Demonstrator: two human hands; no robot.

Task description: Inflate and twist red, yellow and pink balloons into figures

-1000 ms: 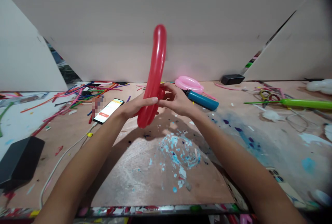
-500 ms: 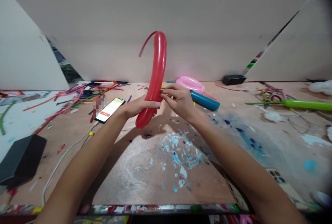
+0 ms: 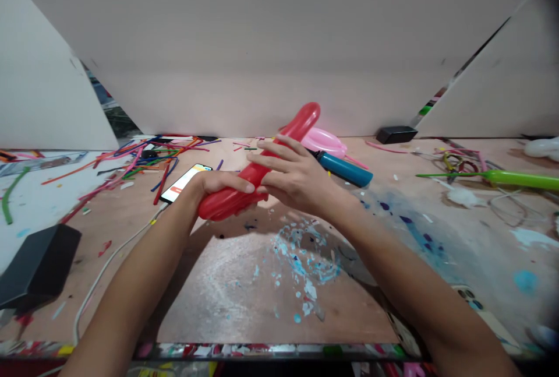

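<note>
A long red modelling balloon (image 3: 301, 122) is held above the table, slanting from lower left to upper right. My left hand (image 3: 227, 182) is wrapped round its lower part, thumb lying along the top. My right hand (image 3: 292, 176) reaches over the balloon's middle with its fingers stretched and apart, touching or very near it. The palm side and anything beneath these fingers are hidden. Folded or doubled red rubber shows under my left hand, though its shape is unclear.
Behind my right hand lie a blue balloon pump (image 3: 347, 168) and a pink inflated balloon (image 3: 325, 143). A lit phone (image 3: 186, 182) and many uninflated balloons (image 3: 131, 158) are at left. A black block (image 3: 41, 269) stands nearer; a green balloon (image 3: 522, 179) lies right.
The red balloon has swung from nearly upright to a low slant, its top going right and down. My right hand's fingers have gone from a pinch to spread across it.
</note>
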